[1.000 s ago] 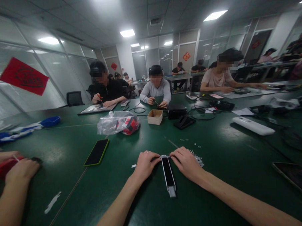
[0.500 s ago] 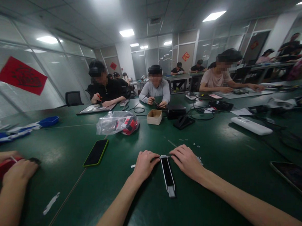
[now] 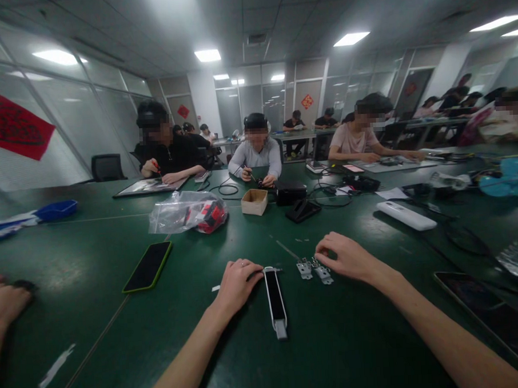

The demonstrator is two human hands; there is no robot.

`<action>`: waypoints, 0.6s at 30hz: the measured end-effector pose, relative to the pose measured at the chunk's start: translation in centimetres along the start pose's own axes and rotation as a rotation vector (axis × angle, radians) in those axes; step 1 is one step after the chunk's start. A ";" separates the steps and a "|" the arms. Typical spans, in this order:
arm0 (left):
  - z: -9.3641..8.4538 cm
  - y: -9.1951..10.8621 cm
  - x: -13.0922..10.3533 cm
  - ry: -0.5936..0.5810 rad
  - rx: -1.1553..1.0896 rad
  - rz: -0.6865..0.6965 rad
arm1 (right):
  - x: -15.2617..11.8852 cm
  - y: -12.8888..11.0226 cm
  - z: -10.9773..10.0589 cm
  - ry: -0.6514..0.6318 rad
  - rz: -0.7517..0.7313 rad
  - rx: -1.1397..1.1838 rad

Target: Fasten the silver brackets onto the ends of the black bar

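Observation:
On the green tabletop lies a slim black device with a white frame point(image 3: 275, 299) and a grey tab at its near end. My left hand point(image 3: 237, 285) is closed at its far end, thumb and index fingertip pinching the left edge. A thin small part sticks out to the right of that end. Farther right, two small metal brackets point(image 3: 304, 270) lie beside tiny ring-like pieces. Over these pieces my right hand point(image 3: 345, 257) is lowered, thumb and index finger curled together in a pinch. Whatever sits between those fingertips is too small to make out.
A phone in a green case point(image 3: 148, 266) lies left. Beyond are a plastic bag with red parts point(image 3: 191, 211), a small wooden box point(image 3: 254, 203) and a white device point(image 3: 406, 215). A tablet point(image 3: 487, 315) lies right. A neighbour's hand point(image 3: 8, 302) shows at left; co-workers sit opposite.
My right hand has left the device's far end and moved right to the small metal parts, uncovering the brackets. My left hand stays at the device. The view has turned slightly right.

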State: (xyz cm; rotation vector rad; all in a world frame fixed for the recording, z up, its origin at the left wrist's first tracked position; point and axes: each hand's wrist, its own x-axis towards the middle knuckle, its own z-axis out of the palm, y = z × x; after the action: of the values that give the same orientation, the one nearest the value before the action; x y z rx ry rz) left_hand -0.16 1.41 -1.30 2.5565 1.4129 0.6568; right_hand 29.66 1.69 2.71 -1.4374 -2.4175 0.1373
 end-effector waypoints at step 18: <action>0.0 0.2 0.2 -0.013 0.007 -0.012 | -0.4 2.0 -0.8 -0.108 0.229 0.125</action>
State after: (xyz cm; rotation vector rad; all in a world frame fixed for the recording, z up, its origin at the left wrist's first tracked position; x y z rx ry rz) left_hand 0.07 1.47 -1.15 2.5505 1.4274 0.6331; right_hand 31.73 2.27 2.93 -1.6821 -2.2729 0.4220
